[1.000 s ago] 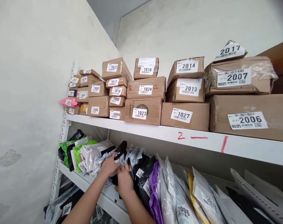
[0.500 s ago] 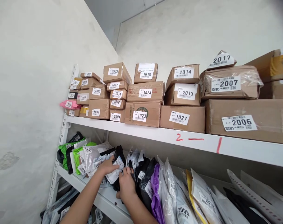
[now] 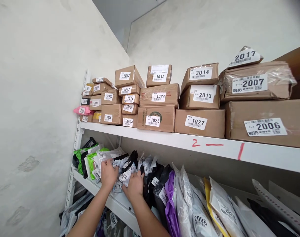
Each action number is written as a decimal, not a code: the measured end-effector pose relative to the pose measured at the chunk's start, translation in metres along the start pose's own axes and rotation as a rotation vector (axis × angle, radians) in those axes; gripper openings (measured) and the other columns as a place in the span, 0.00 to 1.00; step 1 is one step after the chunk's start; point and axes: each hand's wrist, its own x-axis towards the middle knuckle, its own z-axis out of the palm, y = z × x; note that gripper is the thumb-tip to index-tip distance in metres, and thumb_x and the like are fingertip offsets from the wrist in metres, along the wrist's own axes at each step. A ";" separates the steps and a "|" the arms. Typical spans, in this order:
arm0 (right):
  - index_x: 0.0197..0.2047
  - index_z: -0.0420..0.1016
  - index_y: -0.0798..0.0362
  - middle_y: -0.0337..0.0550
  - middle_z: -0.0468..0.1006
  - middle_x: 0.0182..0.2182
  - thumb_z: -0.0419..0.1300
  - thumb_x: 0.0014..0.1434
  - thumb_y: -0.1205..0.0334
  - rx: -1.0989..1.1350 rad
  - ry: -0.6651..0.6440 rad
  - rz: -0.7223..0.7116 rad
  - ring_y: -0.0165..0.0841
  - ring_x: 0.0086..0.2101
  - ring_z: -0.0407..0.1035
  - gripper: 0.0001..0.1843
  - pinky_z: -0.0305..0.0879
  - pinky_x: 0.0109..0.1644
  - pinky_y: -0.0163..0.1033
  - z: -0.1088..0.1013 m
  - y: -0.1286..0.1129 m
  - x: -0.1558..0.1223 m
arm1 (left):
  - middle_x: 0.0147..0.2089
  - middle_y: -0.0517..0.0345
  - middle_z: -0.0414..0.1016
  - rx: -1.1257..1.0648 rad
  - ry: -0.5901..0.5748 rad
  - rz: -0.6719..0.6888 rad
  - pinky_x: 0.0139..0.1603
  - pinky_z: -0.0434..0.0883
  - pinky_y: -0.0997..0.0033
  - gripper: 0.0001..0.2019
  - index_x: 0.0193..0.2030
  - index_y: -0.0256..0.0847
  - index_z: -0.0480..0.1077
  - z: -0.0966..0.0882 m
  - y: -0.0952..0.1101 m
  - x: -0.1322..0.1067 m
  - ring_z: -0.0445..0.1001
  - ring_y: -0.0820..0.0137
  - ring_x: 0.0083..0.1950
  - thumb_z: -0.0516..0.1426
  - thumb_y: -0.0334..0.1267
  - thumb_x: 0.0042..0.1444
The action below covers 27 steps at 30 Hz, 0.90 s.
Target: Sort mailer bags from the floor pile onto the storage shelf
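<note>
Both my hands reach into a row of soft mailer bags standing on the lower shelf. My left hand presses against the grey and white bags at the left, fingers curled over their tops. My right hand grips a black bag with a white label between the two hands, thumb side against it. Right of my right hand stand more black bags and a purple bag.
Green bags fill the shelf's left end by the wall. The upper shelf carries stacked cardboard boxes with number labels, such as 1023 and 2006. More white and yellow mailers lean along the lower shelf's right. Further bags lie below.
My left hand moved left onto the grey bags, spreading the row apart. My right hand shifted slightly up and right on the black bag. The camera view swung a little to the left.
</note>
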 end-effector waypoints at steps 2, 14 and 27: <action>0.51 0.73 0.68 0.67 0.75 0.49 0.55 0.57 0.51 0.009 0.015 -0.023 0.53 0.55 0.61 0.29 0.50 0.61 0.56 -0.001 0.001 -0.002 | 0.52 0.32 0.69 0.034 0.000 -0.021 0.56 0.65 0.58 0.27 0.58 0.21 0.60 0.005 -0.002 -0.009 0.68 0.51 0.55 0.54 0.35 0.52; 0.50 0.74 0.70 0.67 0.75 0.49 0.48 0.61 0.53 0.013 -0.022 -0.066 0.52 0.56 0.60 0.28 0.47 0.64 0.54 -0.008 0.005 -0.007 | 0.45 0.45 0.76 -0.082 -0.234 0.228 0.57 0.63 0.55 0.12 0.36 0.39 0.73 0.024 -0.005 0.006 0.70 0.53 0.54 0.53 0.24 0.46; 0.54 0.69 0.71 0.68 0.71 0.52 0.58 0.54 0.51 0.260 0.156 0.053 0.53 0.57 0.59 0.33 0.49 0.66 0.53 0.011 0.003 -0.001 | 0.43 0.44 0.79 -0.913 -0.148 -0.050 0.50 0.72 0.59 0.30 0.45 0.34 0.70 0.072 -0.010 -0.001 0.78 0.60 0.43 0.44 0.59 0.54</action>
